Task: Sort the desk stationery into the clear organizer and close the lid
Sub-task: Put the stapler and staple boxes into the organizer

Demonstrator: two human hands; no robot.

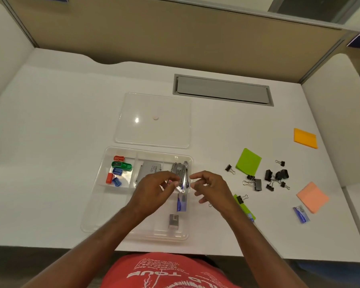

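Observation:
The clear organizer lies at the desk's near edge, and its lid lies flat behind it. Red, green and blue sharpeners fill the far-left compartment. Next to them are a grey box and a pile of silver metal tools. Over the tray's right side, my left hand pinches a small shiny metal piece at the pile's near end. My right hand hovers just right of it, fingers loosely curled and holding nothing. A blue staple box and a staple block lie in the right compartments.
Several black binder clips are scattered to the right among green, orange and salmon sticky pads. Another blue staple box lies near the salmon pad. A clipped green pad is beside my right forearm. A grey cable hatch sits at the back.

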